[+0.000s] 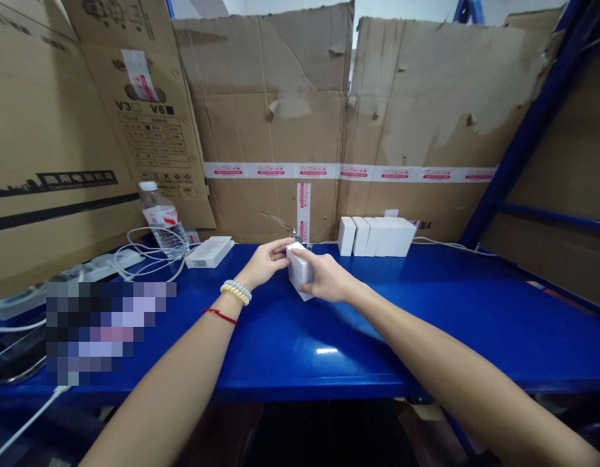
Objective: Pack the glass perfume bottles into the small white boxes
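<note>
A small white box (300,275) stands tilted above the middle of the blue table (329,350), between my two hands. My right hand (324,272) grips it from the right, with the thumb on the near side and fingers over the upper part. From the left, my left hand (270,259) touches the box's upper left edge with its fingertips, fingers bent together. Its wrist carries pale coiled bands and a red string. A small metallic object (294,235) shows just behind the box, too small to make out.
A row of several white boxes (377,237) stands at the back right. At the back left are an open white tray-like box (210,252), a water bottle (163,220), and tangled white cables (134,256). Cardboard walls (275,123) enclose the back.
</note>
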Tool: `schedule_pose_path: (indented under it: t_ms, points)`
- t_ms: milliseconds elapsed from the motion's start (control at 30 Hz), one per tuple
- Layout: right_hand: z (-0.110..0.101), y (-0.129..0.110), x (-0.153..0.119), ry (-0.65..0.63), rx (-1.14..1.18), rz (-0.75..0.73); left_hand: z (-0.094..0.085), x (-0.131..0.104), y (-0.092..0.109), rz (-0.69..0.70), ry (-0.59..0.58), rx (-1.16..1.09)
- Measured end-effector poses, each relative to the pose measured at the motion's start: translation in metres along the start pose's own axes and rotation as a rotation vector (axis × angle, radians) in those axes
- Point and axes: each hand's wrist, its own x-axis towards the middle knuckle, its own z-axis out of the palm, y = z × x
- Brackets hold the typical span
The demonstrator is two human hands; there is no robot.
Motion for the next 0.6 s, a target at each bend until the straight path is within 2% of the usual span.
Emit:
schedule_pose_path:
  t_ms: [67, 167, 233, 400, 600]
  points:
    - [-0.006, 0.002, -0.006, 0.034, 0.0, 0.051, 0.001, -0.001, 0.005, -0.008, 0.096, 0.02]
    - [-0.02, 0.014, -0.02, 0.107, 0.031, 0.213, -0.001, 0.0, 0.009, 0.016, 0.316, 0.093]
    - [-0.027, 0.026, -0.027, 0.137, 0.012, 0.322, -0.002, 0.0, 0.008, 0.019, 0.38, 0.162]
    - [-0.036, 0.053, -0.017, 0.11, -0.137, 0.412, 0.001, -0.002, 0.0, 0.012, 0.274, 0.407]
    - [-0.041, 0.055, 0.018, -0.009, -0.47, 0.469, 0.005, -0.008, -0.009, 0.094, 0.144, 0.701]
